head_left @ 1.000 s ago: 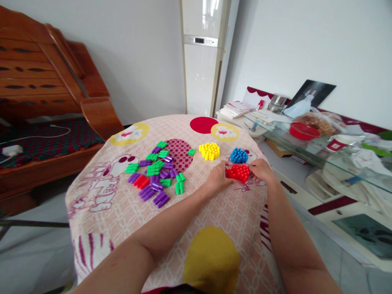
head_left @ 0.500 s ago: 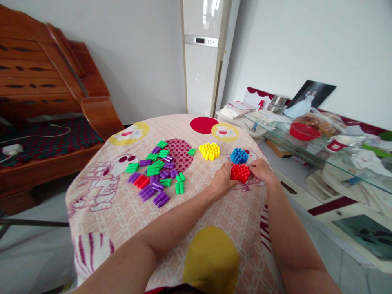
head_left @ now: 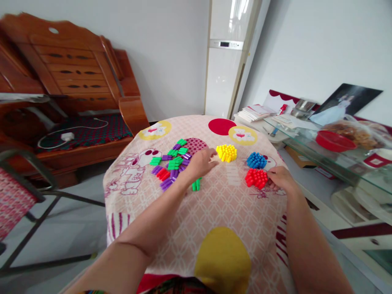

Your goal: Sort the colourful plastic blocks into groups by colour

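Short red plastic sticks (head_left: 256,178) stand upright in a tight cluster at the table's right. My right hand (head_left: 280,179) rests at that cluster's right edge, fingers slightly bent and fingertips touching it, with nothing visibly gripped. Just behind stands a cluster of blue sticks (head_left: 256,160). Yellow sticks (head_left: 226,153) form another upright cluster farther left. My left hand (head_left: 201,164) is between the yellow cluster and the loose pile, thumb and fingers apart, holding nothing visible. Green sticks (head_left: 175,163), purple sticks (head_left: 167,184) and a few red ones lie in the pile, partly hidden by my left arm.
A patterned cloth (head_left: 214,212) covers the round table. A wooden bench (head_left: 73,81) stands at the back left, a metal-framed chair (head_left: 18,192) nearer. Along the right runs a glass shelf (head_left: 301,145) with a red bowl (head_left: 335,141), papers and bags.
My left hand has left the red cluster and moved left towards the loose pile. My right hand stays beside the red sticks. The view has turned left.
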`<action>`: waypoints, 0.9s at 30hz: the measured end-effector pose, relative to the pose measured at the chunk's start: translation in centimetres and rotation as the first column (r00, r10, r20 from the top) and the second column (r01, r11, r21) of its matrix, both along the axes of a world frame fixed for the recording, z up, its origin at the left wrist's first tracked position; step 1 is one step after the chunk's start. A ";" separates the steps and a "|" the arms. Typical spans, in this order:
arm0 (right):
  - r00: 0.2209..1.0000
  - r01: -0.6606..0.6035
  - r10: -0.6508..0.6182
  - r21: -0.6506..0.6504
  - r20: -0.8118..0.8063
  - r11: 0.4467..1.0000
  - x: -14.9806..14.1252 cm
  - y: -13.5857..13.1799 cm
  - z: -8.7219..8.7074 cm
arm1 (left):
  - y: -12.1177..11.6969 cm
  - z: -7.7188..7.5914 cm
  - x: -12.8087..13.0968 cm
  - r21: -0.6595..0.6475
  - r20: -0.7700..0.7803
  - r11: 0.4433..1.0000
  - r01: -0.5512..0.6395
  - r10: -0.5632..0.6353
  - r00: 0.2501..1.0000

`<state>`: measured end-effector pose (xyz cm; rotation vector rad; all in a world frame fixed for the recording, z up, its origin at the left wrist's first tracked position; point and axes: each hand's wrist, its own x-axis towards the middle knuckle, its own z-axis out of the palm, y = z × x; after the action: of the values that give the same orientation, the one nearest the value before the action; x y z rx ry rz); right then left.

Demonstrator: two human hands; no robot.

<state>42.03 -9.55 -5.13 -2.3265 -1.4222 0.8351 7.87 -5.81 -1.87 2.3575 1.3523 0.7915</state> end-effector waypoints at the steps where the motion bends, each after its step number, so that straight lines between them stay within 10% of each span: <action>1: 1.000 -0.003 0.003 0.001 0.001 1.000 0.0 0.0 0.0 | 0.3 0.4 -2.3 0.035 -0.059 0.996 -0.087 0.089 0.994; 7: 1.000 -0.005 0.005 0.002 0.020 1.000 0.0 0.0 0.0 | 0.3 -1.0 -13.3 0.036 -0.448 0.907 -0.420 0.390 0.804; 14: 1.000 0.012 -0.012 0.020 0.025 1.000 -0.6 -0.3 0.3 | 0.1 -3.6 -15.8 -0.075 -0.335 0.895 -0.441 0.394 0.856; 22: 1.000 0.005 -0.005 0.021 0.003 1.000 -0.7 -0.3 0.4 | -0.8 1.6 -11.5 0.083 -0.146 0.915 -0.394 0.402 0.904; 27: 1.000 -0.003 0.003 0.030 0.006 1.000 -0.9 -0.2 0.7 | -1.3 3.4 -3.4 -0.027 0.061 0.996 -0.084 0.086 0.994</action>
<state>41.11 -9.80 -4.47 -2.3066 -1.4311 0.8029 4.44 -7.13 1.51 2.2505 1.4362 0.8602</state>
